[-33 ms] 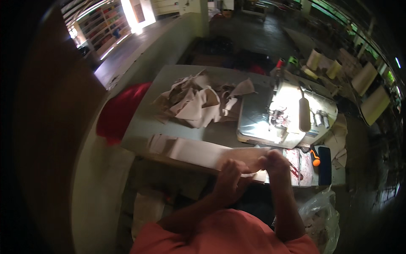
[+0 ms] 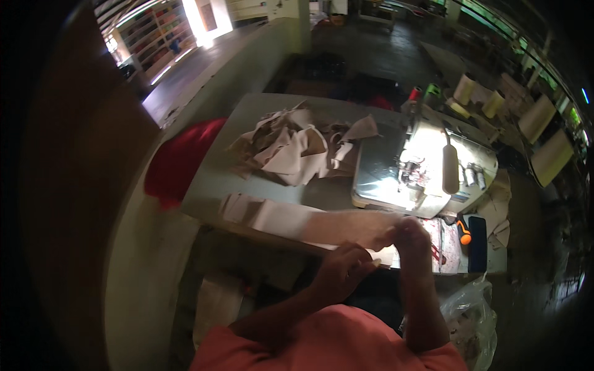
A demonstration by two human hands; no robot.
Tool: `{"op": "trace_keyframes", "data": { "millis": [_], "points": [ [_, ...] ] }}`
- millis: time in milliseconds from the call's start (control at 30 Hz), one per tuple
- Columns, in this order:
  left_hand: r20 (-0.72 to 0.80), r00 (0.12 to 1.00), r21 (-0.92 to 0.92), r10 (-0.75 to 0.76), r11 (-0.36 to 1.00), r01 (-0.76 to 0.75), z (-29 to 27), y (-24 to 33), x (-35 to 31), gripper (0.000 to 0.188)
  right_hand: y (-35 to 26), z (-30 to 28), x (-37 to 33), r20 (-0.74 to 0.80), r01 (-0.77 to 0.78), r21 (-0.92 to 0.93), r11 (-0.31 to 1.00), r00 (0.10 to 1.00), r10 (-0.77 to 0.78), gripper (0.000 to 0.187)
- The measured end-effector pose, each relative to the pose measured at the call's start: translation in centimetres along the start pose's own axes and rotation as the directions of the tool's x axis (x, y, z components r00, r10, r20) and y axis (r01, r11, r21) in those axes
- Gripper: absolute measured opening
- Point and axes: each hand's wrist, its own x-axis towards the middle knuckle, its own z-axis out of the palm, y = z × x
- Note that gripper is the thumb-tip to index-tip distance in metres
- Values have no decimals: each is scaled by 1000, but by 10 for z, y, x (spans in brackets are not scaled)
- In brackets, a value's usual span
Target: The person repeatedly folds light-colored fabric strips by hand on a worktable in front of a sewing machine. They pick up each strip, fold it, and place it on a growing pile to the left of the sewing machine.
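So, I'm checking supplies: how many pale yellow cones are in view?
4 clearly: a left cone and a right cone beyond the sewing machine; an upper cone and a lower cone at far right. Others may be hidden in the dim clutter.

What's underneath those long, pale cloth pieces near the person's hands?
The pale cloth pieces lie along the near edge of the grey table, whose top shows beyond their far side. Whatever is directly beneath them is covered, so I can't tell.
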Motion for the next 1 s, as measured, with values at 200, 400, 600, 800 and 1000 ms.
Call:
{"op": "trace_keyframes", "data": {
  "millis": [200,400,600,800,1000],
  "points": [
    [-516,725,-856,-456,306,-417,-137,-70,0,40,-5,-21,-11,-62,-81,232,969,993,97,11],
    [-508,847,235,155,971,-37,-78,-34,19,34,-7,9,0,34,-274,237,932,961,274,19],
    [182,947,455,264,831,-319,3,3,35,87,-3,-3,-6,170,-217,274,937,970,174,17],
    [261,965,-293,-13,952,91,-20,0,66,81,-9,-13,-7,151,-54,-104,993,986,70,12],
    [434,886,-188,-163,945,267,-32,9,93,36,-19,-14,-7,150,-62,-190,980,984,92,14]
  ]
}}
